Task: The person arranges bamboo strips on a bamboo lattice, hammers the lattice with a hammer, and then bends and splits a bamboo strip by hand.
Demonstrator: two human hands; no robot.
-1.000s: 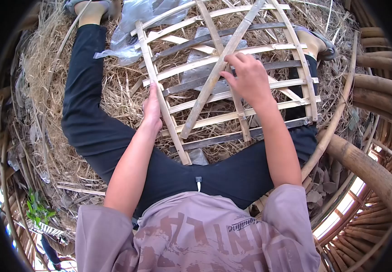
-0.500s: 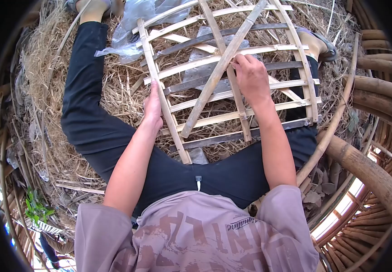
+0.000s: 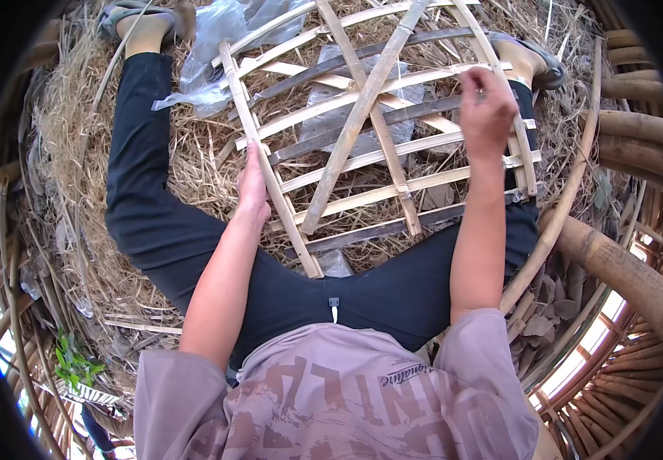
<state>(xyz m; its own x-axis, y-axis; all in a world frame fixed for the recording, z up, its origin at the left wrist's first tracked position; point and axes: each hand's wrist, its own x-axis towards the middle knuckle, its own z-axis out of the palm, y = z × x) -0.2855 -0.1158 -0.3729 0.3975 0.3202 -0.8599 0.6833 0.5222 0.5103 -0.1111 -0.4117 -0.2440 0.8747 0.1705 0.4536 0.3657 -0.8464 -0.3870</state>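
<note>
A lattice of split bamboo strips rests over my spread legs, pale and dark slats running across several long strips. One strip slants across the others near the middle. My left hand grips the left side strip, with its thumb along the top and its other fingers hidden underneath. Over the right part of the lattice is my right hand, its fingers pinched together. Whatever may be between those fingertips is too small to make out.
Dry straw covers the ground. A crumpled clear plastic sheet lies beyond the lattice's left corner, and a grey flat piece lies beneath it. A thick bamboo pole runs along the right, near stacked bamboo.
My right hand has left the middle crossing of the strips and moved right, fingers still pinched. The lattice has shifted slightly left in view. My left hand keeps its hold.
</note>
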